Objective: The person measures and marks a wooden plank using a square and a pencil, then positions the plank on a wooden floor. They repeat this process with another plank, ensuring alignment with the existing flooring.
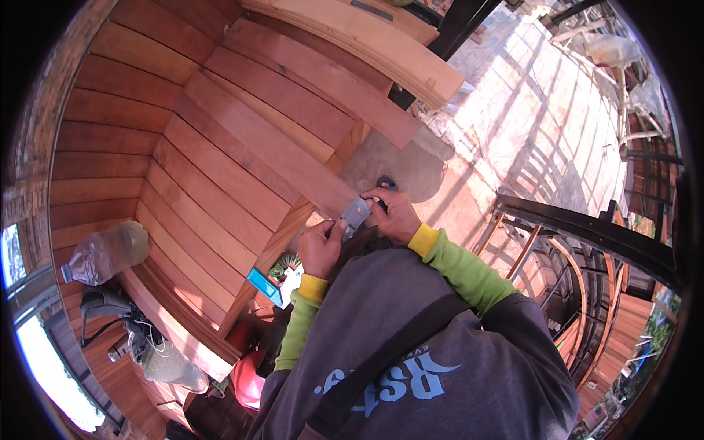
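Planked platform (pixel 213 194): left hand (pixel 320 248) and right hand (pixel 397 218) grasp grey piece (pixel 354 215) at end of board (pixel 271 147); ideally, keep pressure even.

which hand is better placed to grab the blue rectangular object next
Probably the left hand: it is closer to the blue rectangular object, with the right hand farther off. Both hold the grey piece.

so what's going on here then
A person is holding a small grey flat piece between the left hand and the right hand, right by the end of a long board. The board lies across reddish wooden slats. A big clear bottle is off to the left.
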Demonstrator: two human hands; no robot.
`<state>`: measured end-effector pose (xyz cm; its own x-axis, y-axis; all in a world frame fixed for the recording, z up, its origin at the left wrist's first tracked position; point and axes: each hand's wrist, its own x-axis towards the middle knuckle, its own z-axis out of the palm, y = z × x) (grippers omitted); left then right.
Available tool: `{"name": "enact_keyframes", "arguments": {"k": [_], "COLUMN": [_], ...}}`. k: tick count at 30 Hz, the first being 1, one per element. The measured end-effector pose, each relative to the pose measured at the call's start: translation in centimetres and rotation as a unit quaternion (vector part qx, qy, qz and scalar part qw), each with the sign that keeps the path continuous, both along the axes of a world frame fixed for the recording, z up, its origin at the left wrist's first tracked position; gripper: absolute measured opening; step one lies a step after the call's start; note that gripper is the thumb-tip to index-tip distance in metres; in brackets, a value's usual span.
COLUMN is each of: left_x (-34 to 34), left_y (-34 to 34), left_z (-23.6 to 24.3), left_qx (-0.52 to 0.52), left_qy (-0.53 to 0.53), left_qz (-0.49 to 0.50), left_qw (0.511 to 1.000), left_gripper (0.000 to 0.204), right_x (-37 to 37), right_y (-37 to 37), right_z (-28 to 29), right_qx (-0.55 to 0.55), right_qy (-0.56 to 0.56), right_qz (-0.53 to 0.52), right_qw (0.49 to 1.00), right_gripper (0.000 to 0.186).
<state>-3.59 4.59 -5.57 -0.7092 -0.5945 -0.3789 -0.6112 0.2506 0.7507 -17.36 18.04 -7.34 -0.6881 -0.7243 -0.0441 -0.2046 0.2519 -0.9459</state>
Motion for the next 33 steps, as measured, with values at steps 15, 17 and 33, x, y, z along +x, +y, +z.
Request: {"name": "enact_keyframes", "arguments": {"k": [15,17,33], "left_x": [0.9,0.3,-0.3], "left_y": [0.1,0.0,0.3], "left_z": [-2.0,-1.6,0.2], "left_qx": [0.098,0.073,0.059], "left_qy": [0.025,0.022,0.035], "left_qz": [0.057,0.039,0.043], "left_qw": [0.993,0.996,0.997], "left_gripper": [0.033,0.033,0.031], "right_x": [0.3,0.0,-0.3], "right_y": [-0.4,-0.3,-0.6], "right_z": [-1.5,-1.7,-1.2], "right_qx": [0.082,0.102,0.158], "right_qy": [0.088,0.087,0.150], "right_qz": [0.070,0.076,0.122], "right_qw": [0.990,0.988,0.968], "right_gripper": [0.026,0.026,0.026]}}
